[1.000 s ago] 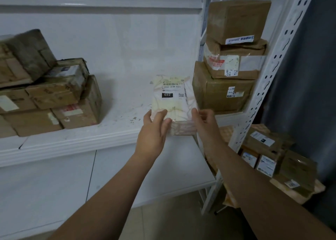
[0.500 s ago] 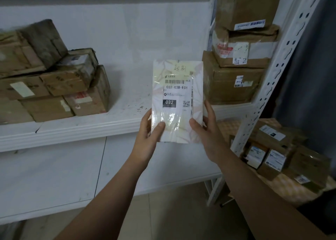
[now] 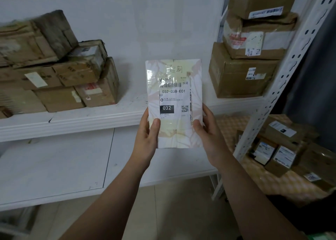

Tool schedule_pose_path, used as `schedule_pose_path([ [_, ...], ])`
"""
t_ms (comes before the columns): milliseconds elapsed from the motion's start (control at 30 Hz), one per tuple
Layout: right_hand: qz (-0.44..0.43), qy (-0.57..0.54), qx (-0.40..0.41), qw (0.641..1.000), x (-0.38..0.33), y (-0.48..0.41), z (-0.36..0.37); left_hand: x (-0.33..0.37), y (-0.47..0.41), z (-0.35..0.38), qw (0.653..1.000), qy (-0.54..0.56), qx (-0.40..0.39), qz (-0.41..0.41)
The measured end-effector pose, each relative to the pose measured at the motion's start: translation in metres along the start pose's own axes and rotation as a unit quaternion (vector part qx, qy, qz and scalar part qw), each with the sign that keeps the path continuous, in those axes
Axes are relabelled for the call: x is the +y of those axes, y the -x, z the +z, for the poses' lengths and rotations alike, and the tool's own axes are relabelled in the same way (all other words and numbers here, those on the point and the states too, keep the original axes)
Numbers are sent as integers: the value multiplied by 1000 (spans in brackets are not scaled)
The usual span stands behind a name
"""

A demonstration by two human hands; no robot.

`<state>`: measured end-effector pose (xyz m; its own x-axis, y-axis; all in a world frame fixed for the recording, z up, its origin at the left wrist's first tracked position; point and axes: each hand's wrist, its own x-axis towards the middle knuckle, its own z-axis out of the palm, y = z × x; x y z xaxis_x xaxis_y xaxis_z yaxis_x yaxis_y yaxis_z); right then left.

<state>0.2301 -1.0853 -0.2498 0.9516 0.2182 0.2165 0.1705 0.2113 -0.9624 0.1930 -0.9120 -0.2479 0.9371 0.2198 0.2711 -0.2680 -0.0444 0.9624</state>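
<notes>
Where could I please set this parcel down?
The parcel could go on the upper shelf, bare between the left box pile and the right box stack; the lower shelf is bare too. Pile and stack are crowded.

The shelf (image 3: 72, 119) lies bare between the pile of boxes (image 3: 60, 79) on the left and the stack of boxes (image 3: 241, 72) on the right, open for reaching in. The parcel (image 3: 174, 103), held upright, fronts that gap. The metal post (image 3: 283, 79) bars the right side.
</notes>
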Motion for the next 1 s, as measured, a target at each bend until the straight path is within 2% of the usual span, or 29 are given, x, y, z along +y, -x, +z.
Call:
schedule_pose_path([
  [267,8,-9,-15,1000,-4,-2,1,1,-1,-1,1000,-2,10,0],
  [600,19,-53,29,998,-7,19,5,-1,9,-1,998,-61,-31,13],
  [800,7,-47,108,993,-4,59,17,6,23,-11,992,-48,-118,14],
  [1000,30,-66,229,971,4,126,38,9,51,-31,970,-46,-214,-109],
])
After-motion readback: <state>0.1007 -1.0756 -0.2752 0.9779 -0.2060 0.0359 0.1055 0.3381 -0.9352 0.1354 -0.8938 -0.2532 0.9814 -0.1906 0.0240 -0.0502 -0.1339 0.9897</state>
